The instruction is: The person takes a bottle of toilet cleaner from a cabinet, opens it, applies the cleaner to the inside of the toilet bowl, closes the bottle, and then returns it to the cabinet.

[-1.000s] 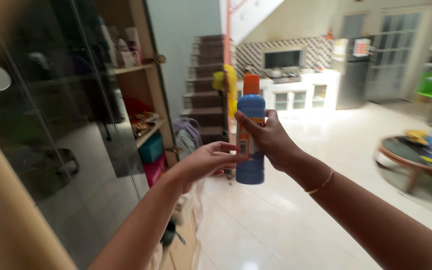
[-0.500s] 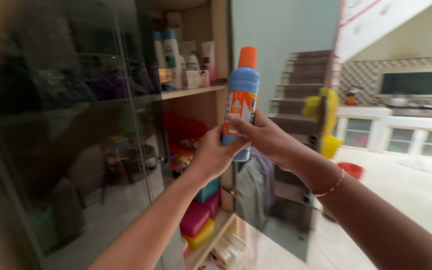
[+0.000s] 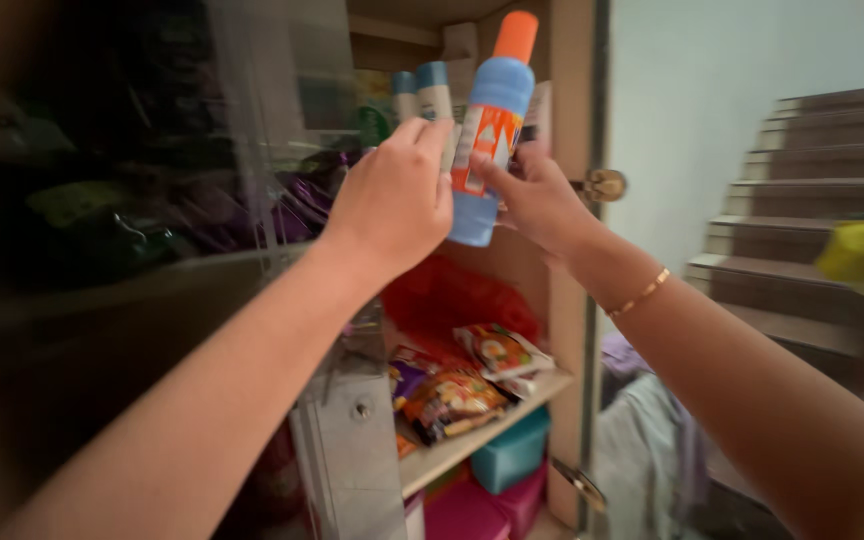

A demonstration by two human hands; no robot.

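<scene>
A tall blue spray bottle (image 3: 490, 120) with an orange cap and an orange-and-white label stands upright between my two hands, raised in front of the upper shelf of an open cabinet. My left hand (image 3: 392, 200) grips its left side with the fingers curled around the body. On the bottle's right side and lower part, my right hand (image 3: 537, 200) holds it; a thin gold bangle (image 3: 639, 294) circles that wrist. Just behind the bottle, other upright tubes and bottles (image 3: 422, 95) stand on the upper shelf.
A glass cabinet door (image 3: 152, 250) fills the left. The wooden shelf (image 3: 482, 425) below carries snack packets (image 3: 472, 385) and a red bag; teal and pink boxes (image 3: 497, 475) sit lower. A round door knob (image 3: 604, 184), hanging clothes (image 3: 642, 440) and a staircase (image 3: 812, 200) lie to the right.
Both hands have carried the bottle up and toward the cabinet's upper shelf, and my view has turned from the room to the cabinet. The left hand went from beside the bottle to gripping it.
</scene>
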